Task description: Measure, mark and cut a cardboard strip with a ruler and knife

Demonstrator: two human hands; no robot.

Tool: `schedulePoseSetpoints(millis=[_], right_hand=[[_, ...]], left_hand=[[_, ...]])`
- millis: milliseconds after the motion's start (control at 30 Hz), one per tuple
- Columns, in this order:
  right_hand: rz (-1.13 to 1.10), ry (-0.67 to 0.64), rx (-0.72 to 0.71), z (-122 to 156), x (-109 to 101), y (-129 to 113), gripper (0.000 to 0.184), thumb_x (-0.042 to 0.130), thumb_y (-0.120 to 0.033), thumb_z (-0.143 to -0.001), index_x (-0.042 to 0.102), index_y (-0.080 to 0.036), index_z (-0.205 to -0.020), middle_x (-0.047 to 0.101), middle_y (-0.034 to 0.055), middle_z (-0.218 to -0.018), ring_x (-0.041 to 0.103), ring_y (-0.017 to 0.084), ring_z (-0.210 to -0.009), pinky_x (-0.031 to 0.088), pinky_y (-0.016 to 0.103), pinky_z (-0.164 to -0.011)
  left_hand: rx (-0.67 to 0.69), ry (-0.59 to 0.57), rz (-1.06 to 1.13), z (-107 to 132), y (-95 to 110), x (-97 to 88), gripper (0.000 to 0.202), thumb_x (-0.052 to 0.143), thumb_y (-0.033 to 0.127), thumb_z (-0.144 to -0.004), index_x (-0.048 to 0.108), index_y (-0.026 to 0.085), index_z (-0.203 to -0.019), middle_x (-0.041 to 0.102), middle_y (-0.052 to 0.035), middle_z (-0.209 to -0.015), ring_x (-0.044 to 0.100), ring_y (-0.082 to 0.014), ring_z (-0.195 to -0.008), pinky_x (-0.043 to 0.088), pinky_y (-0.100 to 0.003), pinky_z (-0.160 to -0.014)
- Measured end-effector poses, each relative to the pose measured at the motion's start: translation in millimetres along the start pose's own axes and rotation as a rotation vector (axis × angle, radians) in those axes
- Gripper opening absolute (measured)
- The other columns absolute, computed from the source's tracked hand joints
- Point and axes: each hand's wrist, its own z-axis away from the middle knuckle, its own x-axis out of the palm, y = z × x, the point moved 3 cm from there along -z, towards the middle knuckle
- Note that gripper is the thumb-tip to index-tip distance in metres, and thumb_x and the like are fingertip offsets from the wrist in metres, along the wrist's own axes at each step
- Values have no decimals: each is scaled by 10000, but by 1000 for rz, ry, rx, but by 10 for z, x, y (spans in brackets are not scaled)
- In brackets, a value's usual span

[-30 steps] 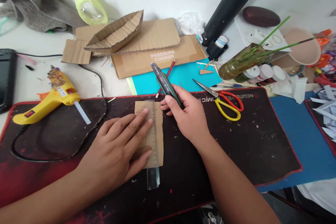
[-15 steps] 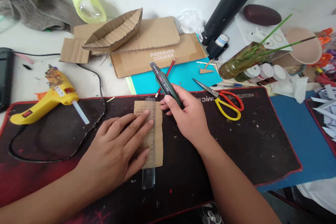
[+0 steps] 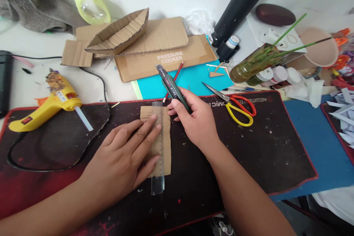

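My left hand lies flat with fingers spread, pressing a clear plastic ruler onto a small brown cardboard piece on the dark desk mat. My right hand is closed round a dark green utility knife, held tilted just right of the cardboard's top corner, its far end pointing away from me. The ruler's lower end sticks out below the cardboard.
A yellow glue gun with its black cord lies at left. Red-and-yellow scissors lie right of my hand. Behind are a cardboard boat, flat cardboard sheets, a red pencil, turquoise paper, a black cylinder, jars and paper scraps.
The ruler has slid a little up along the cardboard under my left hand. Both hands have stayed nearly in place.
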Motion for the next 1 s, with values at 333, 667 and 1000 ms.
schedulePoseSetpoints(millis=[333, 667, 1000], right_hand=[[21, 5, -5, -33, 30, 20, 370, 644, -427, -1071, 738, -271, -1394, 851, 7, -1029, 845, 195, -837, 665, 316, -742], [1, -1, -10, -8, 15, 12, 368, 649, -423, -1066, 736, -266, -1388, 847, 6, -1031, 846, 194, -863, 662, 295, -730], [-45, 8, -9, 17, 5, 28, 389, 660, -438, -1068, 730, -259, -1406, 842, 9, -1042, 847, 185, -864, 671, 295, -768]], left_hand=[[-6, 17, 23, -31, 7, -25, 545, 544, 295, -1081, 588, 49, -1564, 631, -192, -1637, 618, -408, -1345, 488, -559, -1069], [-10, 4, 37, -27, -14, -22, 538, 525, 292, -1086, 580, 60, -1568, 626, -181, -1645, 608, -404, -1349, 482, -564, -1072], [-28, 3, 52, -10, -24, -16, 554, 523, 305, -1086, 564, 92, -1595, 611, -169, -1664, 611, -394, -1391, 493, -552, -1095]])
